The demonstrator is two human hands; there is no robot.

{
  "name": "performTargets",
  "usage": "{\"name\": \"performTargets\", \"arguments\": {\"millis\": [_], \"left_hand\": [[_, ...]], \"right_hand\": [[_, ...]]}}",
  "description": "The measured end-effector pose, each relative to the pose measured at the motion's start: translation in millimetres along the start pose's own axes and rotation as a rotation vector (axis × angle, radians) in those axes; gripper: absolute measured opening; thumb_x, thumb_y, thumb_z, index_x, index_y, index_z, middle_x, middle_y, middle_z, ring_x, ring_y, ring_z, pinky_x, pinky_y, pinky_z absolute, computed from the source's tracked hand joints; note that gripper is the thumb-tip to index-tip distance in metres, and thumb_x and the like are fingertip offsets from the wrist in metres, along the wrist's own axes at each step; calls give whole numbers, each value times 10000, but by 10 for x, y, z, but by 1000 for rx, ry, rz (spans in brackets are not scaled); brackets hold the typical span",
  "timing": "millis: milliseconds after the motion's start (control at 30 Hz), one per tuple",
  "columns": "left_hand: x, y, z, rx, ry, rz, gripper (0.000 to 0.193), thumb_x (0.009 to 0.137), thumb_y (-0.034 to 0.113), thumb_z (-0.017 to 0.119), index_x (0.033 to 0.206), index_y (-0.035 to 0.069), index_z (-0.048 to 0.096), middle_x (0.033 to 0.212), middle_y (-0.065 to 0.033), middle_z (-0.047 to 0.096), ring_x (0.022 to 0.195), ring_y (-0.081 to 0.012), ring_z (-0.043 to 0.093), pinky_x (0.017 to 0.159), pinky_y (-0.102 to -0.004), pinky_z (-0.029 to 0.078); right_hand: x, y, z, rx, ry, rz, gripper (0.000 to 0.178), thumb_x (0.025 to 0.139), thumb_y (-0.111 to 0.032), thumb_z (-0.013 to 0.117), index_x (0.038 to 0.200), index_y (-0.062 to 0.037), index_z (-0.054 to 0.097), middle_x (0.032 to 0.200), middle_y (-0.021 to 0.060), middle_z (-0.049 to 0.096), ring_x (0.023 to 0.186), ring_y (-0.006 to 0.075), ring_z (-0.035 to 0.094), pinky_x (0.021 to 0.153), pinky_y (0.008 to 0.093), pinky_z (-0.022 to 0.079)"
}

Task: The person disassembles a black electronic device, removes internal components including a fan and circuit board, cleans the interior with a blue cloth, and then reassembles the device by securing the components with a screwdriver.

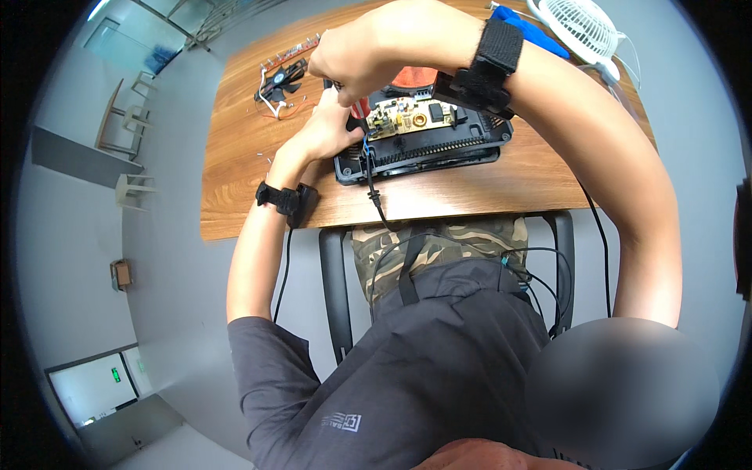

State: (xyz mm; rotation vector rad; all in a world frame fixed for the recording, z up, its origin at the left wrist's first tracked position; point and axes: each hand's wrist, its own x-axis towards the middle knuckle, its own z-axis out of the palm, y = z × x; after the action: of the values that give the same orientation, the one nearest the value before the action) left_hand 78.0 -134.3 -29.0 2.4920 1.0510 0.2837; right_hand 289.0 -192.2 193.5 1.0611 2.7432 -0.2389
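My right hand (356, 59) is closed in a fist over the left part of an opened black plastic housing (439, 149). Below it shows the red handle of what looks like a screwdriver (361, 108); its tip is hidden. My left hand (325, 131) grips the left side of the housing, its thumb by the board and some fingers hidden under the right hand. Inside the housing lies a tan circuit board (403, 117) with several components. A round copper-red part (415, 77) sits behind the board, partly covered by my right forearm. Blue wires and a black power cord (374, 188) hang over the housing's front.
On the wooden table (243, 172), a small black fan (282, 80) with white wires lies at the left, near a reddish strip (290, 53) and scattered screws. A white desk fan (580, 27) and blue cloth (529, 31) are at the far right. Cables run from my wrist straps.
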Motion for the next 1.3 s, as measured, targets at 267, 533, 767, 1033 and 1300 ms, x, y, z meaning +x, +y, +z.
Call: {"name": "performTargets", "arguments": {"millis": [267, 533, 767, 1033, 1300], "left_hand": [[72, 94, 48, 152, 129, 73, 389, 825, 94, 715, 1182, -8, 603, 1206, -217, 613, 1177, -397, 576, 1046, -450, 454], [68, 115, 16, 177, 162, 105, 363, 874, 107, 671, 1216, 15, 592, 1222, -226, 601, 1230, -390, 541, 1096, -449, 412], [25, 166, -214, 3, 77, 10, 337, 927, 120, 650, 1248, 21, 630, 1265, -205, 622, 1204, -351, 589, 1035, -437, 475], [-31, 267, -417, 209, 186, -99, 341, 904, 162, 685, 1219, 36, 647, 1189, -233, 663, 1136, -395, 632, 1002, -452, 505], [78, 28, -289, 116, 136, -229, 475, 873, 134, 728, 1276, -52, 561, 1027, -315, 700, 1052, -437, 682, 939, -476, 562]], "right_hand": [[572, 88, 380, -62, -67, 246, 405, 971, -368, 614, 985, -1, 783, 952, 190, 761, 884, 335, 729, 808, 431, 587], [354, 125, 222, -19, -70, 173, 306, 914, -225, 674, 1109, 8, 705, 956, 190, 754, 838, 309, 747, 759, 429, 594], [493, 97, 416, -148, -19, 52, 319, 941, -332, 657, 1006, -47, 785, 930, 119, 770, 815, 270, 741, 715, 399, 586], [449, 13, 348, -146, 113, 191, 291, 937, -304, 650, 1061, -85, 797, 1035, 128, 770, 956, 301, 733, 845, 405, 579], [535, 124, 331, -245, -47, 129, 319, 893, -336, 736, 1108, -105, 784, 1009, 115, 777, 926, 262, 748, 787, 367, 591]]}}
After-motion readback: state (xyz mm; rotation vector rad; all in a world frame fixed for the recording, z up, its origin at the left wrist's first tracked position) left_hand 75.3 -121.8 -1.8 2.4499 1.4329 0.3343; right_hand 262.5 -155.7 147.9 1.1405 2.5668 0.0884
